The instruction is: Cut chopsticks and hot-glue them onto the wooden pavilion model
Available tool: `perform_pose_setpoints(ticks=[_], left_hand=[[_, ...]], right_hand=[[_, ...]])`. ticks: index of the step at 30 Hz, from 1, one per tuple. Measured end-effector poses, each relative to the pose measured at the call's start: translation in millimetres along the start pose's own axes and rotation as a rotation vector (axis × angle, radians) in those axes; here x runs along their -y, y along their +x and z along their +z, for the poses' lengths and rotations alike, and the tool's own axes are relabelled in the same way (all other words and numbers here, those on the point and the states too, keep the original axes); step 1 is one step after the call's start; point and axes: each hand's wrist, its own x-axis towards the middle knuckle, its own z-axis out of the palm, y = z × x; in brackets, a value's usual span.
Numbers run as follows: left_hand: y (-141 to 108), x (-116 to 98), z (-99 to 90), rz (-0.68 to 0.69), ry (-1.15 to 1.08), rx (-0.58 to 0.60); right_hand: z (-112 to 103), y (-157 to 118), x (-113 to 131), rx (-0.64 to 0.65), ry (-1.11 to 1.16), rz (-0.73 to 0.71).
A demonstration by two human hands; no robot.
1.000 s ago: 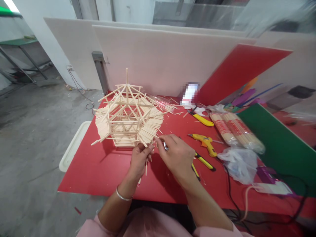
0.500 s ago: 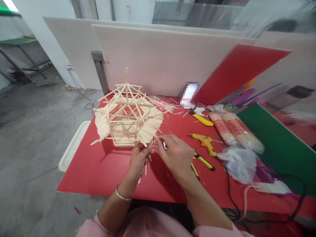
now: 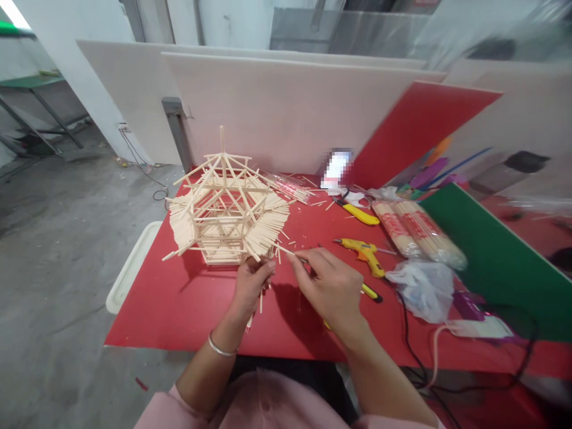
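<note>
Pale, many-sided wooden-stick model (image 3: 223,222) standing on the left of a red tabletop (image 3: 179,316), left hand (image 3: 250,285) pressing thumb and finger together at its near edge, right hand (image 3: 333,287) pinching a thin pale stick (image 3: 285,249).

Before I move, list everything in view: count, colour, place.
table: one, red, under the work
stick model: one, pale, table's left
loose sticks: several, pale, around model
big packs: two, pale and red, right
small pack: one, clear and red, behind model
phone: one, bright screen, rear
cutter: one, yellow, before phone
glue gun: one, yellow, beyond right hand
bag: one, whitish, before big packs
cables: several, black and pink, front right
white boards: at least two, rear
red board: one, rear right
green board: one, right
post: one, grey, rear left
tray: one, white, left
bracelet: one, silver, left wrist
left hand: one, bare, at model's corner
right hand: one, bare, pinching a stick
</note>
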Motion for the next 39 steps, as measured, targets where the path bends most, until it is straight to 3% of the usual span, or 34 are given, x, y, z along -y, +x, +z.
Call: perform_pose_setpoints(ticks=[4, 11, 14, 18, 22, 25, 27, 29, 35, 39], left_hand=[[-7.2, -0.8, 2.2, 0.216, 0.109, 0.035], [-31.7, -7.8, 8.5, 0.506, 0.611, 0.273], [-38.3, -2.8, 10.7, 0.485, 0.677, 0.317], [-46.0, 2.4, 11.5, 0.420, 0.660, 0.250], [-53.6, 2.4, 11.0, 0.439, 0.670, 0.258], [-55.2, 3.1, 6.6, 0.500, 0.683, 0.206], [-53.2, 4.2, 1.7, 0.503, 0.660, 0.121], [-49.4, 5.5, -3.1, 0.476, 0.625, 0.052], [-36.9, 11.4, -5.8, 0.412, 0.570, 0.010], [-32.1, 16.8, -5.9, 0.404, 0.563, 0.017]], right_hand=[[-20.7, -19.1, -21.5, 0.089, 0.012, -0.026], [-40.3, -41.1, -43.7, 0.358, -0.089, -0.167], [-40.7, -46.3, -44.2, 0.404, -0.075, -0.180], [-37.1, -50.3, -46.0, 0.418, -0.008, -0.189], [-37.6, -50.6, -44.0, 0.402, 0.036, -0.233], [-44.7, -54.5, -39.3, 0.217, 0.021, -0.257], [-48.5, -62.9, -39.0, 0.041, 0.015, -0.205], [-47.0, -76.1, -42.6, -0.032, 0.010, -0.110], [-14.3, -114.3, -54.8, 0.327, -0.120, 0.074], [-2.2, -106.7, -60.8, 0.352, -0.160, 0.125]])
